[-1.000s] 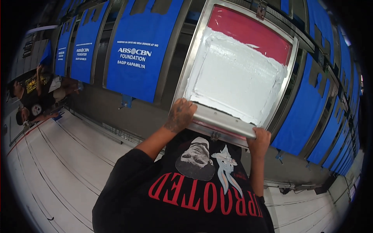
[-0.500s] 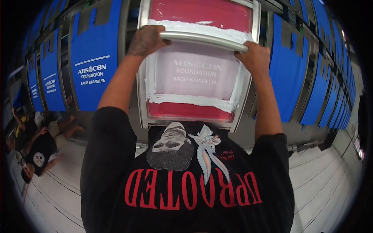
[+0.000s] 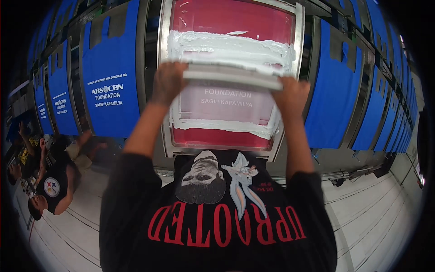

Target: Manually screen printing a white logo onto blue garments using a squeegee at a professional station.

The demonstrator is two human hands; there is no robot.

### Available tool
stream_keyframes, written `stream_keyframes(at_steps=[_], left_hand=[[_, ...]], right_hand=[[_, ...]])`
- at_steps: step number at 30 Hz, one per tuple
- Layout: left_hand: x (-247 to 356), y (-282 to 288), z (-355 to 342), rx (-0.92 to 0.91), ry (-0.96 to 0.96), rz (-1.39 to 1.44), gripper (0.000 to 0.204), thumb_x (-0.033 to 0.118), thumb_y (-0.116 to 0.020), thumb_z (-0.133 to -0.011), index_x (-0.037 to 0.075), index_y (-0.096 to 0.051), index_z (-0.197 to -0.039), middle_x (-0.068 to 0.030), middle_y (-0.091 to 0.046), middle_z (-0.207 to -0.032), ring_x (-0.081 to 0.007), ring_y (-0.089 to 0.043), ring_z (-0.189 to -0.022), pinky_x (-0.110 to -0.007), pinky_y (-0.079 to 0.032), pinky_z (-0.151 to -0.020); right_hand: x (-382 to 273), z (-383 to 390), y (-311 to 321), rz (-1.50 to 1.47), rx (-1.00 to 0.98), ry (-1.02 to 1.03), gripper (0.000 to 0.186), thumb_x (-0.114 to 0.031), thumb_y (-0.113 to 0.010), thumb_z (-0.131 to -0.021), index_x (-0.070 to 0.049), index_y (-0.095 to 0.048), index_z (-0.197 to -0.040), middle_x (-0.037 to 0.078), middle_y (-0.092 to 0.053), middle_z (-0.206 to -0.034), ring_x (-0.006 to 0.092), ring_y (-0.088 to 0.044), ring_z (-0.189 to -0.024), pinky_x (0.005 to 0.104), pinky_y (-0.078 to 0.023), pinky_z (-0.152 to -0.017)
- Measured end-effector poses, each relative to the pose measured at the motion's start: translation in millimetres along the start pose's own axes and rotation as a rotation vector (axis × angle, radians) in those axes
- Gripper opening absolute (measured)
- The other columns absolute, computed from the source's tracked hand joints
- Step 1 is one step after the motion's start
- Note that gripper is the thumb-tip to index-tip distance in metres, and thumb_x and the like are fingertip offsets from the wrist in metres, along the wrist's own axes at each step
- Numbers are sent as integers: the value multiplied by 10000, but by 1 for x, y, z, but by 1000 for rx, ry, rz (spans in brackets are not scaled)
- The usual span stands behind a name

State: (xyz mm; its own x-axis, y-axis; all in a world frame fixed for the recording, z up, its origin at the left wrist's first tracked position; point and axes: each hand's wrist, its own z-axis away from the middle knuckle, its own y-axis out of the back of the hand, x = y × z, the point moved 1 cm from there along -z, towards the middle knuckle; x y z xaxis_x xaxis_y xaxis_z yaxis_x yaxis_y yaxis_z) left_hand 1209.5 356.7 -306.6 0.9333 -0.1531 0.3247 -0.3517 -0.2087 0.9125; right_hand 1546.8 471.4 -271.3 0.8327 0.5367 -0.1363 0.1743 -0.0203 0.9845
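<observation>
left hand (image 3: 169, 85) and right hand (image 3: 292, 96) grip the squeegee (image 3: 232, 77) — pretty blurry up close. it half-hides the white lettering (image 3: 226, 102), and the metal frame (image 3: 297, 41) is partly cut off up top.

The left hand (image 3: 168, 84) is gripping one end of a blurred bar (image 3: 231, 78), between 10 and 11 o'clock; the right hand (image 3: 292, 95) is gripping the other, at 2 o'clock; the bar is spanning a red-bordered screen (image 3: 235, 18) in a metal frame (image 3: 299, 34) at 12 o'clock; white paste (image 3: 231, 43) is lying thickly beyond the bar; blue sheets (image 3: 111, 59) are flanking the frame at 10 and 2 o'clock; a black shirt (image 3: 217, 258) is filling 6 o'clock; people (image 3: 59, 190) are showing between 8 and 9 o'clock.
</observation>
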Motion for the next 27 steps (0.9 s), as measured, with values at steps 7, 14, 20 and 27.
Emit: stream_keyframes(at_steps=[7, 14, 20, 27], left_hand=[[2, 24, 10, -277, 174, 38, 212, 240, -791, -732, 90, -680, -835, -131, -670, -793, -315, -666, -789, -430, -514, -772], [73, 28, 116, -119, 178, 75, 175, 44, -657, -707, 67, -663, -881, -80, -617, -833, -260, -588, -833, -431, -474, -800], [0, 10, -56, -172, 193, 90, 236, 246, -800, -720, 85, -669, -834, -135, -674, -776, -313, -676, -745, -418, -533, -701], [23, 25, 65, -112, 39, 58, 176, 177, -761, -698, 111, -695, -848, -82, -678, -810, -272, -658, -797, -418, -487, -732]], right_hand=[[-13, 12, 41, 77, -74, 64, 243, -239, -817, -654, -142, -734, -861, 73, -698, -842, 254, -648, -822, 424, -384, -814], [-26, 129, 23, -121, -36, 21, 210, -75, -703, -665, -113, -636, -860, 48, -649, -825, 238, -637, -797, 450, -408, -792], [5, -41, 13, 28, -140, -81, 281, -299, -829, -648, -103, -728, -822, 106, -705, -814, 292, -640, -685, 401, -400, -752], [-19, 60, 50, -2, -63, 56, 233, -166, -770, -655, -121, -686, -868, 40, -703, -889, 210, -639, -819, 421, -384, -790]])
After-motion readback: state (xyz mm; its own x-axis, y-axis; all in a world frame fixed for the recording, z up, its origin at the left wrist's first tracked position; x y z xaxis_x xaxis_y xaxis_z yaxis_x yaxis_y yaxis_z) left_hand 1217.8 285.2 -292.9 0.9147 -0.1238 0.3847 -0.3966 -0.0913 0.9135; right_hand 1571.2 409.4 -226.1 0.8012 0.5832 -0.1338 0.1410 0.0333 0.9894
